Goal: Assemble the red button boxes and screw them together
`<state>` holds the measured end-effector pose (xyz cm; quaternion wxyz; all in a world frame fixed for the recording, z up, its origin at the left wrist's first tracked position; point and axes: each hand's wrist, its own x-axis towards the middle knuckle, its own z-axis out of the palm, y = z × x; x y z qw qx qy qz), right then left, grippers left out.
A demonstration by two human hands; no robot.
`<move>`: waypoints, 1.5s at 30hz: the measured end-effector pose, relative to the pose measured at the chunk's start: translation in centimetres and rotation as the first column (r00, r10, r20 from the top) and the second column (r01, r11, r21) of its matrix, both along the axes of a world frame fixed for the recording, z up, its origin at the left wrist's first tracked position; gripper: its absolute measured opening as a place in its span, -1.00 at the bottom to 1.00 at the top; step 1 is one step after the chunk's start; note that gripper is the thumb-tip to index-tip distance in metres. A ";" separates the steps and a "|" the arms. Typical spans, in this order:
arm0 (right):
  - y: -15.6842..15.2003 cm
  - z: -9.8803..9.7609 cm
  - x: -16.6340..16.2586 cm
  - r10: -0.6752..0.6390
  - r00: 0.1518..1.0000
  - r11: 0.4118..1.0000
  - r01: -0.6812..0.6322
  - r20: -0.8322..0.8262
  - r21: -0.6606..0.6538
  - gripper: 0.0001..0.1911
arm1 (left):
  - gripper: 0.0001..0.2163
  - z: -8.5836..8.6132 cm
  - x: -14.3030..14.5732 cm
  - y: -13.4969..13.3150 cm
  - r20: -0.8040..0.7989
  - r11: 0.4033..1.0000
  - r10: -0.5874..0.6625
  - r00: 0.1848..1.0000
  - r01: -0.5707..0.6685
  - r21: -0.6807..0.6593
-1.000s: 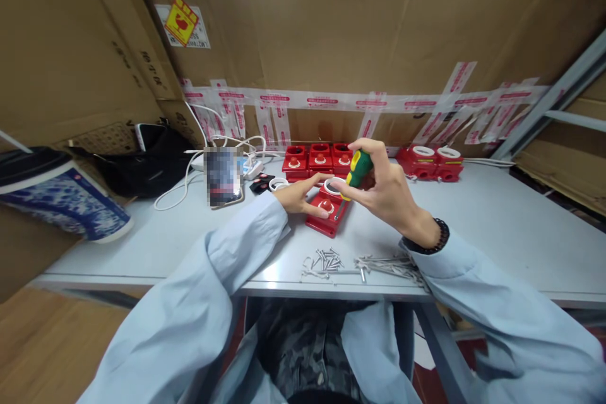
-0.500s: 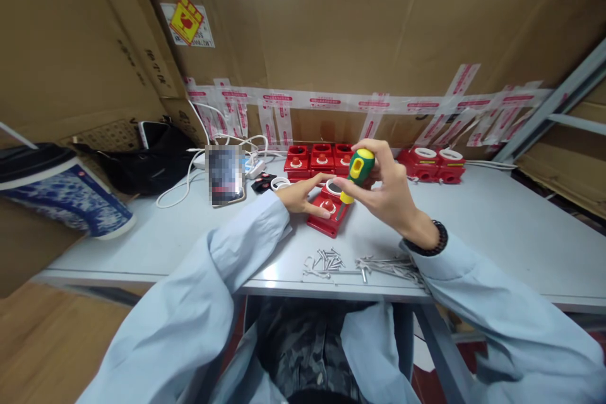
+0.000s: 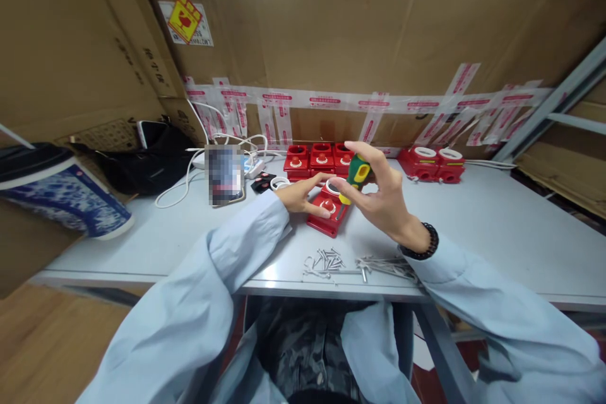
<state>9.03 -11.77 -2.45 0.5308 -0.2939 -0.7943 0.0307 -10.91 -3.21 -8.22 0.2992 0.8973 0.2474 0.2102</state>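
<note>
Left hand [image 3: 299, 196]: is lying low over the table [image 3: 497, 233], fingers stretched out and spread, the fingertips pressing on the left edge of the block [image 3: 326, 213]; it is closing around nothing.
Right hand [image 3: 384, 199]: is pinching the screwdriver [image 3: 357, 173] by its handle between thumb and fingertips, the palm turned towards the left hand and the other fingers fanning loose.
Screwdriver: green and yellow, is leaning slightly, with its shaft running down onto the right side of the block; the tip is too small to tell.
Block: red, with a round red button and a white ring on top, is lying flat in the middle of the table, between the 2 hands.
Row [image 3: 320, 158]: 3 red units are sitting side by side just behind the block.
Pair [image 3: 432, 163]: 2 more red units with white rings are sitting to the right, well apart from the block.
Screws [image 3: 330, 259]: are lying loose near the front edge, on the near side of the block.
Phone [image 3: 225, 174]: is leaning at the left, beside white cables [image 3: 182, 186].
Wall [image 3: 360, 25]: cardboard, is carrying strips of tape [image 3: 324, 101].
</note>
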 end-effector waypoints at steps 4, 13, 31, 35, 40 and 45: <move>-0.4 0.8 0.6 0.070 0.997 0.991 -0.066 0.030 -0.118 -0.46 | -0.18 0.1 0.0 -0.1 -0.008 0.999 0.015 1.000 -0.016 -0.032; -0.5 2.3 1.0 0.094 0.995 0.971 -0.088 0.017 -0.222 -0.62 | -0.16 0.3 0.0 -0.3 -0.054 0.997 0.049 0.997 -0.052 -0.052; -0.1 0.8 0.0 -0.072 0.997 0.993 0.070 -0.017 -0.096 -0.55 | -0.17 0.0 0.0 0.0 -0.030 0.998 0.048 0.998 -0.049 -0.039; -0.1 1.3 0.7 0.051 0.998 0.976 -0.044 0.026 -0.212 -0.54 | -0.16 0.0 0.0 0.0 -0.016 0.998 0.024 1.000 -0.025 -0.050; 0.4 1.8 1.7 0.268 0.957 0.883 -0.290 -0.110 -0.369 -0.59 | -0.17 0.1 0.0 0.0 -0.008 0.998 0.029 1.000 -0.029 -0.061; 0.2 0.8 0.6 -0.157 0.983 0.984 0.147 -0.098 -0.102 -0.64 | -0.17 -0.1 -0.1 0.1 -0.009 0.999 0.022 1.000 -0.023 -0.041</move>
